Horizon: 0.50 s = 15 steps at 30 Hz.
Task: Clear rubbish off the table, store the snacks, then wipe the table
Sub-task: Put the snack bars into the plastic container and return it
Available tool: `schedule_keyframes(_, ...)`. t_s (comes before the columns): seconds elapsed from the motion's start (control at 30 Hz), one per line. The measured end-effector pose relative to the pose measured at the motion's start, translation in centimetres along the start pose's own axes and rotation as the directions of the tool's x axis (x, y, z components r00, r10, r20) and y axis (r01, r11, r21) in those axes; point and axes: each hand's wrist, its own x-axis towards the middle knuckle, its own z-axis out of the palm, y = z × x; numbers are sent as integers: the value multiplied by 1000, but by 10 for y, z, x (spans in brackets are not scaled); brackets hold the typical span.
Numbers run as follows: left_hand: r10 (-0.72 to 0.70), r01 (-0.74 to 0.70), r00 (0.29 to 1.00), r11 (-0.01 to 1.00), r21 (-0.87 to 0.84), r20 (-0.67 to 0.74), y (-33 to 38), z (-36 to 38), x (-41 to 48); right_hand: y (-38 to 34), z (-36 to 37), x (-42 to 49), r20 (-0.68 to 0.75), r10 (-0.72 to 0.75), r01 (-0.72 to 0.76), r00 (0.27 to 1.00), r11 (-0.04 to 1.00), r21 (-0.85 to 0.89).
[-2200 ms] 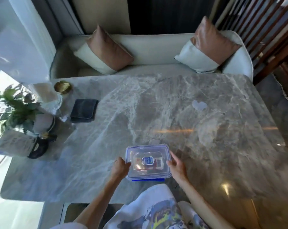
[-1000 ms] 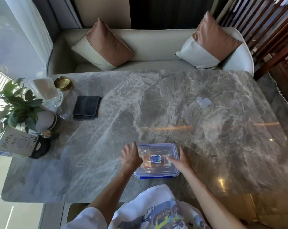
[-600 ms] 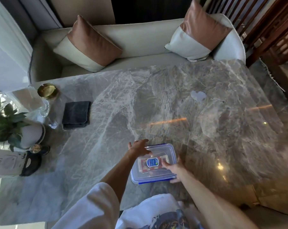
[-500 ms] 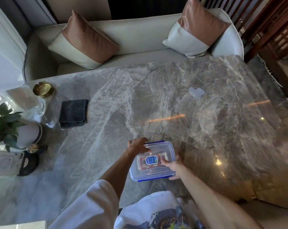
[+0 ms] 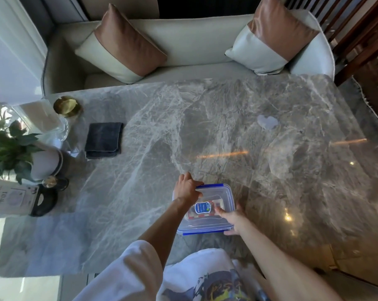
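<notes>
Hands are pressing on one clear snack box near the table's front edge.

One left hand [image 5: 186, 189] is lying over the far left corner of the box [image 5: 225, 197], fingers curled onto its blue-rimmed lid; one right hand [image 5: 232, 218] is resting spread on the near right corner, thumb under the rim. One packet [image 5: 202, 208] is showing through the lid. One folded dark cloth [image 5: 103, 140] is lying well apart on the marble table [image 5: 270, 170], near one brass dish [image 5: 67, 106] and one potted plant [image 5: 12, 148]. Two cushions are leaning on one sofa [image 5: 194, 42].
</notes>
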Motion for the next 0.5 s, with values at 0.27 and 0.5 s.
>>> schedule_keyframes(0.27,106,-88,984,988,129,-141,9,20,-63,4,-6,-4,32,12,-12,999,1000,17)
schedule_keyframes(0.5,378,-335,913,910,245,-153,-45,48,-123,12,-16,-6,110,-113,118,987,992,-42)
